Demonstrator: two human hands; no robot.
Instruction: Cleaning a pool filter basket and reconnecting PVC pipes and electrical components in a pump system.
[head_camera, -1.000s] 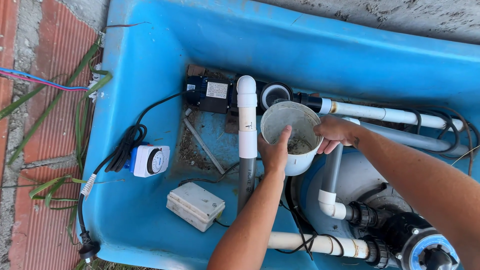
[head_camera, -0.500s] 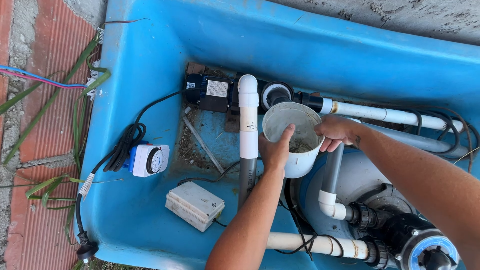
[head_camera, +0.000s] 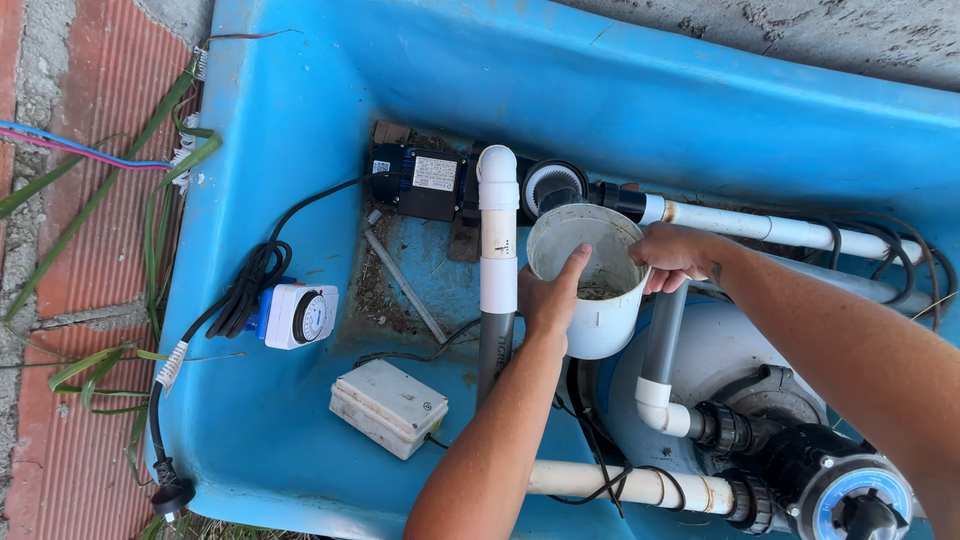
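Far left we see red brick paving (head_camera: 90, 250) w/ grass blades (head_camera: 150, 150) and thin blue and pink wires (head_camera: 70, 148) crossing it. Next is the blue tub (head_camera: 300, 120), which holds everything else. A black cable (head_camera: 250, 290) coils down its left wall to a plug (head_camera: 170, 495) at the bottom edge. Just right of the coil sits a white timer (head_camera: 300, 315) w/ a round dial. Below and right of it lies a white junction box (head_camera: 390, 407) on the tub floor. At the back of the tub sits a black pump motor (head_camera: 420, 185), dirt and debris on the floor in front of it. A white-and-grey upright pipe (head_camera: 497, 260) rises just right of the motor. Our left hand (head_camera: 550, 300) comes next, thumb over the rim and fingers gripping the near side of the white basket (head_camera: 592, 285). The basket is held upright in mid-air, above the pipes at the tub's centre, w/ brownish debris in its bottom. Behind it is a round black strainer opening (head_camera: 550, 185). Our right hand (head_camera: 675, 258) grips the basket's far-right rim, fingers curled closed on it. Further right, white pipes (head_camera: 780, 228) run along the back wall. Below them is a grey filter tank (head_camera: 720, 355), and bottom right a black valve (head_camera: 850, 490) w/ a blue ring
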